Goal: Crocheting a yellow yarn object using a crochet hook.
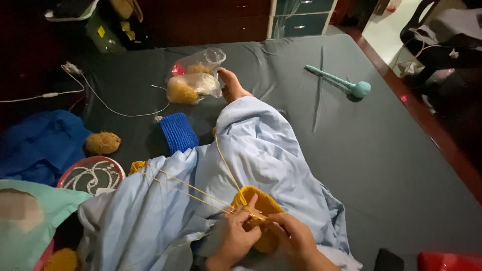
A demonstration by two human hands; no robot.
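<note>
Two hands at work on a mustard-yellow knitted piece [261, 213], seen from the head camera, low in the frame over a pale blue blanket [261, 150]. Left hand [235, 240] closed around the near edge of the piece, thumb raised against it; right hand [293, 238] pinched shut on the same edge just beside it, fingertips almost touching. Needles or hook too small and too hidden to tell. Three taut yellow strands [191, 189] running up and left from the work, one more climbing toward a bare foot [232, 85]. Best handled, judging by the lie of the strands, with even tension and both grips close to the working edge. Elsewhere on the dark grey bed [381, 150]: a blue knitted piece [178, 131], a loose yellow yarn ball [103, 142], bagged yarn [193, 83], a teal stick-shaped object [341, 83].
</note>
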